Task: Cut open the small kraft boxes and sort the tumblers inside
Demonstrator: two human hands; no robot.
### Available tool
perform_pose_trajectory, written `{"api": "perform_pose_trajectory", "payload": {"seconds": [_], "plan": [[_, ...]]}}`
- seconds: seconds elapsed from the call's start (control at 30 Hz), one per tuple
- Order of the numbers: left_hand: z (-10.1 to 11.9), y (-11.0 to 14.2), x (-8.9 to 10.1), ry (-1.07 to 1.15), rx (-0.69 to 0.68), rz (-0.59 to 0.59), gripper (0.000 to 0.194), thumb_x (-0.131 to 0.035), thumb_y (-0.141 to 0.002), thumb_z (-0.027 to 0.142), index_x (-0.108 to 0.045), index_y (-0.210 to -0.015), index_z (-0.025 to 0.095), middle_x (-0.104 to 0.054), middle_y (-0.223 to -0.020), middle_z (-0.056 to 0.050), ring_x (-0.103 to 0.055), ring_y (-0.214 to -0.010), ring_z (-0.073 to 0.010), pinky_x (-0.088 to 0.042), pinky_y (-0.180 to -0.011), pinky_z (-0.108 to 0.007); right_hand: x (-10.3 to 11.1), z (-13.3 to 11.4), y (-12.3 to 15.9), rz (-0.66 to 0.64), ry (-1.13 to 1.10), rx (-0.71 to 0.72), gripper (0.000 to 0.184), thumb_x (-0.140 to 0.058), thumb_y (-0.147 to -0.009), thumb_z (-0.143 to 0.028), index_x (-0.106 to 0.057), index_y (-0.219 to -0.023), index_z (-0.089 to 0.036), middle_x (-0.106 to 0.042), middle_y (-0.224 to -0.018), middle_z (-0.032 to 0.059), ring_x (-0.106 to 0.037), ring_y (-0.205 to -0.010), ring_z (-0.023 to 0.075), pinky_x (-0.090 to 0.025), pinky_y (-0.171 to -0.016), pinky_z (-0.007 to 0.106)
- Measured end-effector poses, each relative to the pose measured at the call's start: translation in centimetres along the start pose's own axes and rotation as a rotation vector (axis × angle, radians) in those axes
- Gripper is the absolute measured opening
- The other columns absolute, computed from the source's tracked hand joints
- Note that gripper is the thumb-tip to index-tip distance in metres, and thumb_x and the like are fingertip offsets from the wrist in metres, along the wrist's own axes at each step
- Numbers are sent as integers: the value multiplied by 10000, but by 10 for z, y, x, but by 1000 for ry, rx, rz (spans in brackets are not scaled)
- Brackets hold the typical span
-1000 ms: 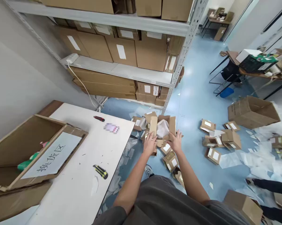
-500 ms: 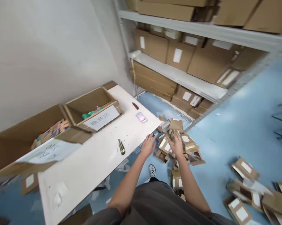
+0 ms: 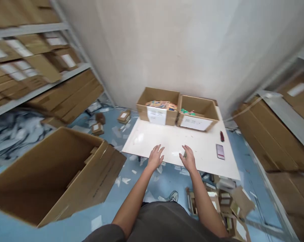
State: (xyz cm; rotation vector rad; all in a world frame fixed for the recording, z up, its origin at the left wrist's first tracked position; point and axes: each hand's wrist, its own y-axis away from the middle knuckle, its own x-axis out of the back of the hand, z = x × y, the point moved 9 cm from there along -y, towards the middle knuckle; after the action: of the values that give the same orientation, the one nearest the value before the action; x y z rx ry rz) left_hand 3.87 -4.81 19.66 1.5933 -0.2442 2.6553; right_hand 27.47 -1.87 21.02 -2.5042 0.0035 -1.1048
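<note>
My left hand (image 3: 155, 156) is held over the front edge of the white table (image 3: 146, 136), fingers apart and holding nothing. Level with it, my right hand (image 3: 188, 158) is also open, its fingers spread. The right hand mostly covers the box cutter, of which only a sliver shows by the thumb. Toward the back of the table stands a cardboard box (image 3: 170, 118) filled with flat, colourful pieces. Beside it on the right is a second cardboard box (image 3: 212, 125) with some green items inside. Both carry white paper labels with writing.
A phone (image 3: 220, 151) and a red object (image 3: 222, 136) lie at the table's right. A large open carton (image 3: 98, 181) stands on the floor at left. Opened small boxes (image 3: 242, 201) are heaped at lower right. Loaded shelves (image 3: 73, 71) flank both sides; paper scraps litter the blue floor.
My view has swung left, so the table now lies straight ahead and the large carton has come into sight. Both hands have gone from above the small boxes to the table's front edge, still open.
</note>
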Motion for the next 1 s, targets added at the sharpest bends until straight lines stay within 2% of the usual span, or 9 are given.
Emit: {"api": "perform_pose_trajectory", "payload": {"seconds": [0.17,0.3,0.43,0.53,0.6,0.7,0.83,1.0], "plan": [[-160,87,89,-14,301,139,545,-622,-910,213,-549,-1449,247,-474,-1581,-110,-406,-1473,-319,-412,-1187,-499,-139,-154,-35,-226,-79,228,498,-571,-956,-356,-565,-1439,-237,-543,-1484,143,-483,-1399,305,-436,-1158,549],[-273,185,155,-34,545,244,541,-617,-923,254,-542,-1459,250,-449,-1597,-119,-406,-1472,-325,-421,-1175,-508,-250,-280,-28,-415,-139,406,517,-584,-947,-335,-554,-1456,-250,-479,-1547,132,-459,-1428,299,-433,-1171,531],[-356,289,209,-66,751,353,549,-601,-930,281,-523,-1471,234,-446,-1592,-130,-427,-1453,-323,-419,-1178,-499,-336,-393,0,-569,-222,587,540,-591,-935,-285,-545,-1471,-245,-454,-1564,136,-445,-1447,293,-415,-1191,512],[-401,353,235,-93,916,445,538,-570,-946,303,-517,-1475,226,-454,-1580,-135,-443,-1438,-327,-421,-1179,-494,-382,-456,19,-688,-235,699,569,-600,-924,-257,-530,-1489,-248,-434,-1585,128,-423,-1467,291,-394,-1206,508],[-425,381,241,-101,1014,476,525,-557,-952,317,-522,-1470,232,-446,-1588,-131,-439,-1443,-324,-416,-1186,-486,-406,-483,22,-750,-227,741,580,-599,-926,-255,-520,-1500,-243,-415,-1601,129,-404,-1481,291,-385,-1212,503],[-454,394,236,-78,1102,459,534,-557,-945,319,-521,-1470,230,-437,-1599,-132,-432,-1453,-328,-419,-1184,-481,-441,-504,13,-799,-212,750,578,-589,-933,-264,-514,-1506,-252,-408,-1605,128,-403,-1480,293,-395,-1204,506],[-487,377,224,-52,1140,409,558,-569,-928,294,-508,-1480,239,-437,-1602,-132,-436,-1452,-337,-419,-1179,-499,-497,-513,-13,-868,-207,738,575,-583,-942,-290,-506,-1512,-268,-391,-1617,118,-406,-1477,300,-409,-1190,514],[-535,354,216,-33,1256,301,578,-615,-910,301,-504,-1474,247,-425,-1608,-136,-443,-1450,-341,-443,-1154,-485,-583,-526,-56,-989,-196,748,610,-603,-916,-277,-494,-1515,-249,-386,-1615,133,-398,-1478,317,-405,-1187,517]]}}
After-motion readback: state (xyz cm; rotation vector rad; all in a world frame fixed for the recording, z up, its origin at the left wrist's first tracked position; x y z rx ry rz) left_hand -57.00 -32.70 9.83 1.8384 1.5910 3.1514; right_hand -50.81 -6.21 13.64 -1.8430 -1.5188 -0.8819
